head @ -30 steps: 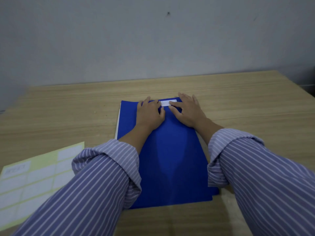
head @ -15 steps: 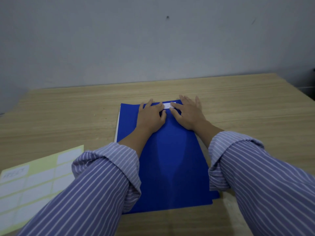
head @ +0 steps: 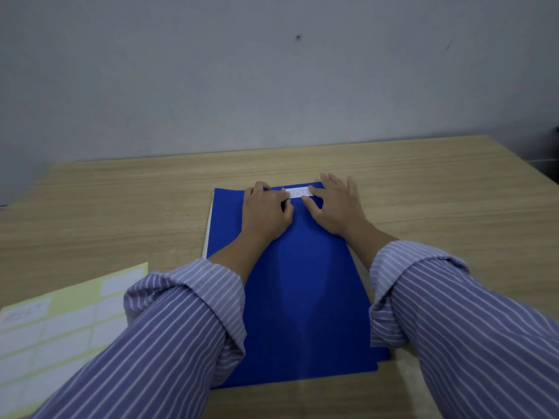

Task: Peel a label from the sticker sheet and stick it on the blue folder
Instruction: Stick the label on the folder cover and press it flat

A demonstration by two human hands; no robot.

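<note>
Flat, both the left hand (head: 266, 211) and right hand (head: 337, 207) press the label (head: 299, 192) onto the blue folder (head: 302, 297).

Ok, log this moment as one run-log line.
stage: pressing label down | label: on blue folder, far edge | left hand: flat on label | right hand: flat on label | sticker sheet: on table, left

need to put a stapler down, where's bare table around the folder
Bare table lies right of the blue folder, also behind it up to the wall, and left above the sticker sheet. The folder's far edge is crowded by both hands on the label.
</note>
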